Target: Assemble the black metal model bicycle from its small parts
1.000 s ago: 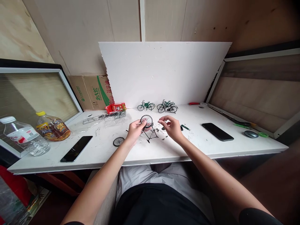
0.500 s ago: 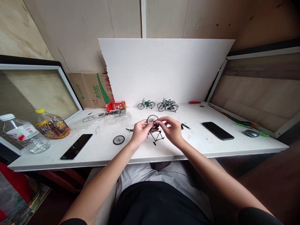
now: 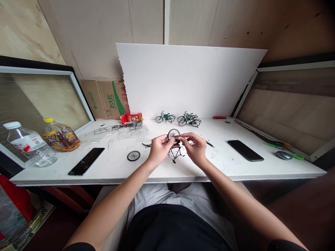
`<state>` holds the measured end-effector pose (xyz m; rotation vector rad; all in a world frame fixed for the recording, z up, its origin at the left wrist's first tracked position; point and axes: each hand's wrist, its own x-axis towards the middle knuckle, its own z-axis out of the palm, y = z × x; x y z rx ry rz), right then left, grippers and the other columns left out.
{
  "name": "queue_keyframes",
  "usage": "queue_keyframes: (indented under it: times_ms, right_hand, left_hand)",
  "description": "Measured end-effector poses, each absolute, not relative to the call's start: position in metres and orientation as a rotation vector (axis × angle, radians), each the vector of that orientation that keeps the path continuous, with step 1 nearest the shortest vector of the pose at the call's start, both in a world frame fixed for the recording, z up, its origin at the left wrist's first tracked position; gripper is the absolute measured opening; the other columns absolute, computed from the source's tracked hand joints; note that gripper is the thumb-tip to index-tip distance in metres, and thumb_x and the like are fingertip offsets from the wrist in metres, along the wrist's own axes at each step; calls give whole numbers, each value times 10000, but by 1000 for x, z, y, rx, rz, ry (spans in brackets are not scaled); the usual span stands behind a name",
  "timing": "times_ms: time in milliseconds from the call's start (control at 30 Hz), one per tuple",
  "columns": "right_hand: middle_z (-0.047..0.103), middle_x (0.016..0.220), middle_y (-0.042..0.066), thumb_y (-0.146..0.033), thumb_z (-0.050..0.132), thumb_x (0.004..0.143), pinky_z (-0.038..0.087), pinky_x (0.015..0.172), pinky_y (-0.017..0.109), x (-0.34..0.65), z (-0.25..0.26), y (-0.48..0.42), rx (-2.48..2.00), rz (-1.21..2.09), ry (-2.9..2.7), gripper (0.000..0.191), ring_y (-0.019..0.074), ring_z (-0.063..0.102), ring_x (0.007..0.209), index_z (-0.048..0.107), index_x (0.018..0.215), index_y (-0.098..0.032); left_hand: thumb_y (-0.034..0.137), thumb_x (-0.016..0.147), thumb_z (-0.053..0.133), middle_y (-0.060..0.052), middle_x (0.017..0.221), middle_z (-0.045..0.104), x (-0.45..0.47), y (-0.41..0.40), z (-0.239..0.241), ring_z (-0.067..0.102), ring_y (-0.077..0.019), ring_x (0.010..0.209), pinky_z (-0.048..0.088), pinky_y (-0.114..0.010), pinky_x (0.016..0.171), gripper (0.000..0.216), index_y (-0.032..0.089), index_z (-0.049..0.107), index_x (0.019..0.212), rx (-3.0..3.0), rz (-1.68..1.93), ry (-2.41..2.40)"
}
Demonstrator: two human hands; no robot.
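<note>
Left hand (image 3: 159, 149): fingers pinch the small bicycle frame (image 3: 176, 153), raised just above the table (image 3: 230, 167)
Right hand (image 3: 195, 148): fingertips have closed onto the mounted wheel (image 3: 173, 134)
Change: hands met at the wheel
Beyond: finished model bikes (image 3: 187, 119)

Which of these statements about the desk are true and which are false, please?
1. Both hands hold a small bike frame with one wheel on it. True: left hand, right hand.
2. A loose wheel lies left of the left hand. True.
3. Three phones lie on the table. False: two, left phone and right phone.
4. The finished bikes are red. False: green and black.
5. Both bottles stand upright. False: they lie down.
</note>
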<state>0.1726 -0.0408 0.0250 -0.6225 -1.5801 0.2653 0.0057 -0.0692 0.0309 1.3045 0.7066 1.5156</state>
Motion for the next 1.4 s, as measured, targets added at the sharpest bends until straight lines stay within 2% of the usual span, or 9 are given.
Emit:
queue_keyframes:
  times_ms: [233,500,633,767,933,1067,1400]
  right_hand:
    - [825,909,50,-330,744,980,610,674,361,171,23,-42,-622,202,-1610,100,213,770,791,788,942,-249]
    - [825,926,47,-279,754,973,625,669,378,172,24,-42,-558,100,-1625,49,222,767,806,801,984,-270]
    - [835,945,38,-218,768,956,658,764,429,174,25,-41,-479,5,-1674,144,240,781,847,815,1062,-303]
    - [839,996,49,-241,751,967,675,777,453,175,22,-40,-494,-8,-1691,180,259,797,891,818,1113,-322]
    - [839,1040,54,-188,752,953,677,749,439,174,19,-39,-440,-47,-1698,258,255,798,919,799,1166,-326]
    - [839,1029,53,-147,754,944,670,727,434,175,19,-38,-404,-118,-1692,312,256,799,911,783,1198,-324]
    - [826,989,53,-79,755,934,613,654,361,176,22,-36,-399,-235,-1729,338,206,747,779,766,1206,-280]
  left_hand:
    - [461,815,867,-108,1010,807,6,-71,33,781,-268,951,677,-431,896,351,150,784,956,1283,1547,725]
    - [455,851,834,-104,1029,808,6,-75,34,778,-268,972,666,-415,916,325,163,786,984,1348,1568,742]
    - [450,897,790,-111,1063,806,5,-76,35,774,-268,990,654,-385,906,314,162,783,1022,1449,1618,787]
    - [433,902,784,-112,1072,809,5,-79,37,776,-270,980,639,-368,886,290,172,781,1030,1506,1636,833]
    - [411,872,819,-107,1068,811,6,-83,39,778,-280,960,633,-372,868,286,178,794,1036,1519,1647,860]
    - [403,889,802,-98,1006,806,6,-83,37,775,-252,903,640,-349,841,269,174,789,1029,1565,1648,896]
    - [255,935,698,-68,901,786,10,-93,39,798,-223,849,630,-269,776,113,155,744,962,1799,1710,1053]
